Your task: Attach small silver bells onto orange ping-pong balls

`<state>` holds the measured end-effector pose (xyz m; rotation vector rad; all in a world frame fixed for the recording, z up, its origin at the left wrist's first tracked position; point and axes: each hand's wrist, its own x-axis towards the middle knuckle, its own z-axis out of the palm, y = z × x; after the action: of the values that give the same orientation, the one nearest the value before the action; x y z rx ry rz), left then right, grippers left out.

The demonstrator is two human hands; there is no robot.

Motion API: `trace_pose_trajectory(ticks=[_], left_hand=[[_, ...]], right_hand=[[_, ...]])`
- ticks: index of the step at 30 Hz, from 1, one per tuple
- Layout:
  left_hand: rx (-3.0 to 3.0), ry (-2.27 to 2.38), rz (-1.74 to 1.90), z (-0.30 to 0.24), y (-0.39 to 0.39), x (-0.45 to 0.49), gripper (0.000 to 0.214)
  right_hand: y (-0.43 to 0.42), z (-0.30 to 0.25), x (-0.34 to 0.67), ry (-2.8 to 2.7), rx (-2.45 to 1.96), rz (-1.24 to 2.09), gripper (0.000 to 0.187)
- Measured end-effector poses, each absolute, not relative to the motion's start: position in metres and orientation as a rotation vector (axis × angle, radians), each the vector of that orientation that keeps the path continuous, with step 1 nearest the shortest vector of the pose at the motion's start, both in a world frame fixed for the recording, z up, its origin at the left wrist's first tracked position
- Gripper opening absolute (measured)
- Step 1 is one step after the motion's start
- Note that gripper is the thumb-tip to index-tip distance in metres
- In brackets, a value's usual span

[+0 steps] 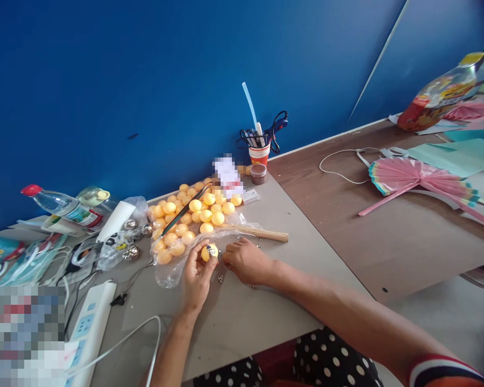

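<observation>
My left hand point(196, 274) pinches an orange ping-pong ball point(209, 251) with a dark mark on it, just above the grey table point(242, 317). My right hand point(246, 262) rests beside it on the table, fingers curled toward the ball; whether they grip something small I cannot make out. A small metal piece point(221, 278) lies between the hands. Just behind them, a pile of several orange balls point(193, 215) sits on a clear plastic bag point(167, 274). A bundle of wooden sticks point(258, 233) lies right behind my right hand.
A red paper cup point(260, 153) with scissors and pens stands by the blue wall. Water bottle point(62, 207), silver bells point(131, 252) and a white power strip point(89, 322) lie at left. A pink folded paper fan point(411, 177) lies on the brown board point(371, 236) at right.
</observation>
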<state>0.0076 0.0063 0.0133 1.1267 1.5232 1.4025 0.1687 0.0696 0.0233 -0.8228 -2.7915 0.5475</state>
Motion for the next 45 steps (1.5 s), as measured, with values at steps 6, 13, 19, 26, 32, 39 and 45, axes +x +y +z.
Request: trace_pose_trajectory(ticks=[6, 13, 19, 26, 32, 39, 45], left_hand=[[1.153, 1.531, 1.405, 0.009, 0.006, 0.006, 0.047], [1.150, 1.513, 1.410, 0.018, 0.005, 0.010, 0.046], [1.131, 1.481, 1.386, 0.021, 0.006, 0.011, 0.049], [1.110, 1.456, 1.375, 0.023, 0.005, 0.013, 0.048], [1.100, 1.380, 1.365, 0.023, 0.004, 0.014, 0.046], [1.110, 1.361, 1.368, 0.022, 0.004, 0.014, 0.047], [1.115, 1.350, 1.329, 0.021, 0.003, 0.012, 0.047]], right_hand=[[0.074, 0.017, 0.172, -2.650, -0.785, 0.622, 0.013], [0.081, 0.025, 0.175, -1.992, -0.950, 1.319, 0.014], [0.083, 0.032, 0.173, -1.522, -0.898, 1.754, 0.012], [0.086, 0.034, 0.175, -1.198, -0.696, 2.087, 0.031], [0.084, 0.034, 0.176, -1.329, -0.653, 2.134, 0.020], [0.083, 0.033, 0.175, -1.396, -0.703, 2.014, 0.012], [0.082, 0.031, 0.174, -1.414, -0.678, 2.020, 0.011]])
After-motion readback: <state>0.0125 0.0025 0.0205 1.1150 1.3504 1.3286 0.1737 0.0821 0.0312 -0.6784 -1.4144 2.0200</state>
